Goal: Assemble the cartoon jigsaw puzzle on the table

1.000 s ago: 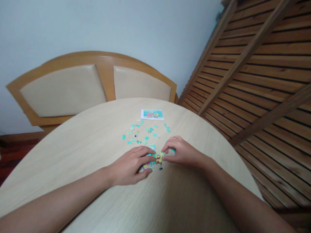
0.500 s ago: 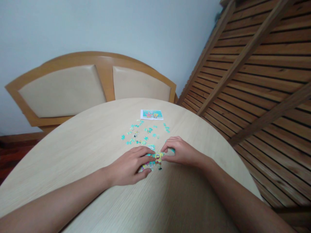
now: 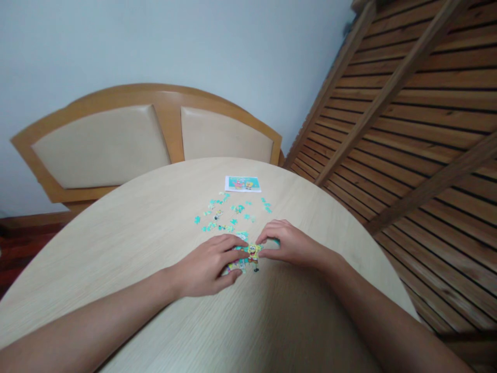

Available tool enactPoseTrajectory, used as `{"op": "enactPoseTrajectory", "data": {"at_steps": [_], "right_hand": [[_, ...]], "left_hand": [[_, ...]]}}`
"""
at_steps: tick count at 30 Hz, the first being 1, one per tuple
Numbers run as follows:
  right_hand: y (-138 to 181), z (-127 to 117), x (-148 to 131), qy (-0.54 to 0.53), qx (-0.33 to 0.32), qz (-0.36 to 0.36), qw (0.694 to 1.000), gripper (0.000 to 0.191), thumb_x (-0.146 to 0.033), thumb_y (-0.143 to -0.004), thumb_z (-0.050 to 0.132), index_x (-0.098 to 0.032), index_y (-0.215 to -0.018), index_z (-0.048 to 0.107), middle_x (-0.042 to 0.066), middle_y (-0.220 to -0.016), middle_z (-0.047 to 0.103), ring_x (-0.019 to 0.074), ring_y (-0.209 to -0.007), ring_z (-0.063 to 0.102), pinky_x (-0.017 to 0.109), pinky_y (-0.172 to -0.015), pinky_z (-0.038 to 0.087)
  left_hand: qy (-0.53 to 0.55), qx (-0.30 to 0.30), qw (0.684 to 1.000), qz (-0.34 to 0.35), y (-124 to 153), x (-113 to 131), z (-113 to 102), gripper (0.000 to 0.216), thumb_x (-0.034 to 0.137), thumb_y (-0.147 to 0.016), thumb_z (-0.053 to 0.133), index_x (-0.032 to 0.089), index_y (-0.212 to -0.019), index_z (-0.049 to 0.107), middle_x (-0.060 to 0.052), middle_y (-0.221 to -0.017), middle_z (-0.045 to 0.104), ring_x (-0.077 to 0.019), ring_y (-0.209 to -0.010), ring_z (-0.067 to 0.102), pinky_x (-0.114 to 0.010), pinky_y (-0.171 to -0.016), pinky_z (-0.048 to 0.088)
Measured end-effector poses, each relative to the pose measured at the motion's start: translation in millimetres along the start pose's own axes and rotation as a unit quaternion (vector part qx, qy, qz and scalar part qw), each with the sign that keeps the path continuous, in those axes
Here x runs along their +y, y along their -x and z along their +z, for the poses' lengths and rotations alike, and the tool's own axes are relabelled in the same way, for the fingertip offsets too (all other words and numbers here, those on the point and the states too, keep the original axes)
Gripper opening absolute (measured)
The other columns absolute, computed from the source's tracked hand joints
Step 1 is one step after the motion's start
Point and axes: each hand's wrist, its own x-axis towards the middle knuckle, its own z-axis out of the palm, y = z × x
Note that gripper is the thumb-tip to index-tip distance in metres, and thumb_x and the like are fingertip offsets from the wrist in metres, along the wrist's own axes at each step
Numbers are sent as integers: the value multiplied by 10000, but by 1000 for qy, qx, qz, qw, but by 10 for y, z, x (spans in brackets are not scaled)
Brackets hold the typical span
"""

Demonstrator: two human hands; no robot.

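Scarcely anything had moved since the earlier frame. My left hand was spread, fingertips over the partly joined puzzle, which lay on the table before me; my right hand curved at its right edge, whether pinching a piece I could not tell. Loose pieces and a picture card lay beyond.

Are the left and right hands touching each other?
Apart. The head view shows the puzzle's yellow figure in the gap between left hand and right hand.
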Motion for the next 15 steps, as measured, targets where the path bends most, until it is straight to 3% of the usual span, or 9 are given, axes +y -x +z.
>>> {"op": "enactPoseTrajectory", "data": {"at_steps": [15], "right_hand": [[-2,-15,0,0,-25,-38,999,144,-320,-907,697,-261,-1012,776,28,-945,735,185,-935,662,318,-875,457]], "left_hand": [[-8,-10,1000,-5,2,-1,-3,401,234,-929,576,252,-1330,576,-96,-1294,601,-266,-1205,563,-455,-1068,452]]}}
